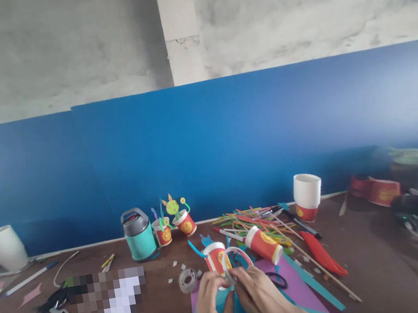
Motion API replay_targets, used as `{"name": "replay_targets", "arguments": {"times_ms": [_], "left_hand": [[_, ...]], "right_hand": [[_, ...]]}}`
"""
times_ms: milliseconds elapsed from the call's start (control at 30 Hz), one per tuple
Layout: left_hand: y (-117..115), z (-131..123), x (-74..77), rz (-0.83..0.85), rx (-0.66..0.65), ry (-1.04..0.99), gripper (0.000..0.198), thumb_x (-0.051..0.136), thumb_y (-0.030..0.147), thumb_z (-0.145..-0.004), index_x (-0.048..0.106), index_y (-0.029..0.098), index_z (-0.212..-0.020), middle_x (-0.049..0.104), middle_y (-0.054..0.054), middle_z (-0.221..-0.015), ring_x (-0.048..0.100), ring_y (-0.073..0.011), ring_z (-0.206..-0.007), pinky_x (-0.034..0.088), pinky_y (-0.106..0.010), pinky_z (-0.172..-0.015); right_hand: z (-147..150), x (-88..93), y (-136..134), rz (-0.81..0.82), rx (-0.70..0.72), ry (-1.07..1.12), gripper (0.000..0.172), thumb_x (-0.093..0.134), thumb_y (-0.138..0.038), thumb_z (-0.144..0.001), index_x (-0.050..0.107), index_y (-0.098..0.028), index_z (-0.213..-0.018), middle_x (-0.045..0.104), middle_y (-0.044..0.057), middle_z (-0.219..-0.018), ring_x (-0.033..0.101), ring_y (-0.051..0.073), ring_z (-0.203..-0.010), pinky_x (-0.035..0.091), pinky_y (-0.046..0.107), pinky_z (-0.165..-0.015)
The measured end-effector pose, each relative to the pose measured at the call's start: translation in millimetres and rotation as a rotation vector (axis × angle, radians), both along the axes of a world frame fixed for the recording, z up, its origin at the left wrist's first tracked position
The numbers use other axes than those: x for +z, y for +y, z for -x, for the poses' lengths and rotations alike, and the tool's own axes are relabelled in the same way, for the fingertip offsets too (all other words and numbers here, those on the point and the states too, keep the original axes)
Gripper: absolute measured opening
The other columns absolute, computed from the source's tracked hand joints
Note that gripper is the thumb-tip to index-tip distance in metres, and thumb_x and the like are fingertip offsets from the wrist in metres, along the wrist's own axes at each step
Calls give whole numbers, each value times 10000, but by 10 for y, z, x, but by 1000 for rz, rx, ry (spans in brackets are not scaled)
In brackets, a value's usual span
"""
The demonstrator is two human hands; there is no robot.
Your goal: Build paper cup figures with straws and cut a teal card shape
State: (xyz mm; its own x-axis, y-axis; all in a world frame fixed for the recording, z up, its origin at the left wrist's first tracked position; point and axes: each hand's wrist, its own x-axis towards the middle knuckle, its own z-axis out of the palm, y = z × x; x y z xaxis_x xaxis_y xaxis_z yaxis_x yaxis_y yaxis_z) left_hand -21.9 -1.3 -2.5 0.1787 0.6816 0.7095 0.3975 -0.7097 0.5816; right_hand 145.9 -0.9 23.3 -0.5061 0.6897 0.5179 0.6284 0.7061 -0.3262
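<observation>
Left hand (212,304) and right hand (261,296) meet in the head view, fingers drawn nearly together, the right pinching a pale ring (236,249); whether the left holds anything, I cannot tell. The ring stands on edge ahead of the fingertips, nearer the right hand. Just beyond, slightly left, is a paper cup (213,258); a second cup (263,245) lies tipped, its long axis slanting rightward.

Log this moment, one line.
left hand: at tape, grip unclear | right hand: holds tape | cup: beyond hands | tipped cup: beyond right hand
</observation>
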Motion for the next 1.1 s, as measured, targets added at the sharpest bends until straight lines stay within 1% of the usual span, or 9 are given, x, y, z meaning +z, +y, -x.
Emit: {"name": "replay_targets", "arguments": {"times_ms": [167,367,467,600,733,833,933,1000,1100], "left_hand": [[-2,3,2,-65,116,12,101,561,232,-881,561,204,-784,583,-36,-822,600,-179,-795,496,-273,-738],[-2,22,32,-113,125,75,91,542,228,-898,552,207,-810,595,-35,-842,590,-176,-812,475,-278,-748],[-3,26,38,-118,108,78,79,526,209,-905,544,207,-827,603,-36,-862,587,-175,-822,469,-287,-759],[-21,-1,37,-141,98,10,59,527,195,-903,544,211,-849,614,-39,-887,592,-174,-838,480,-289,-776],[-44,-15,39,-149,78,-72,62,537,208,-897,552,214,-836,613,-42,-872,598,-176,-841,500,-286,-771],[-15,31,52,-81,98,-163,103,503,245,-912,549,214,-824,628,-55,-899,611,-186,-866,511,-296,-774],[54,89,61,44,181,-265,186,488,320,-916,549,211,-778,645,-65,-942,621,-203,-901,516,-313,-778],[95,102,58,90,199,-285,217,506,363,-901,568,209,-762,649,-66,-944,622,-214,-905,515,-324,-780],[112,88,48,116,181,-280,195,514,356,-897,596,207,-801,646,-69,-934,616,-216,-902,512,-324,-780]], "right_hand": [[25,27,-21,13,47,-31,196,328,-128,-908,488,-202,-994,649,56,-821,603,217,-759,442,358,-748],[39,43,-12,14,50,-25,209,320,-146,-910,512,-193,-978,648,58,-775,581,215,-696,441,367,-721],[56,99,-37,33,79,46,182,343,-164,-910,520,-205,-920,637,39,-736,563,199,-669,442,350,-726],[106,102,-82,113,80,187,206,348,-189,-929,551,-203,-899,624,40,-763,564,189,-720,446,333,-762],[142,20,-82,200,53,309,275,349,-243,-940,581,-186,-802,594,41,-716,551,179,-688,453,285,-653],[53,12,-18,182,-23,437,345,333,-312,-947,615,-176,-801,591,42,-670,558,185,-646,460,288,-622],[-127,68,83,118,-200,544,332,359,-359,-937,632,-173,-963,611,57,-676,592,220,-665,477,306,-599],[-222,93,140,69,-271,478,317,350,-334,-937,629,-184,-931,626,63,-683,597,223,-657,479,323,-615],[-244,45,186,70,-331,250,312,328,-277,-931,598,-192,-801,643,69,-679,611,225,-645,462,325,-606]]}}
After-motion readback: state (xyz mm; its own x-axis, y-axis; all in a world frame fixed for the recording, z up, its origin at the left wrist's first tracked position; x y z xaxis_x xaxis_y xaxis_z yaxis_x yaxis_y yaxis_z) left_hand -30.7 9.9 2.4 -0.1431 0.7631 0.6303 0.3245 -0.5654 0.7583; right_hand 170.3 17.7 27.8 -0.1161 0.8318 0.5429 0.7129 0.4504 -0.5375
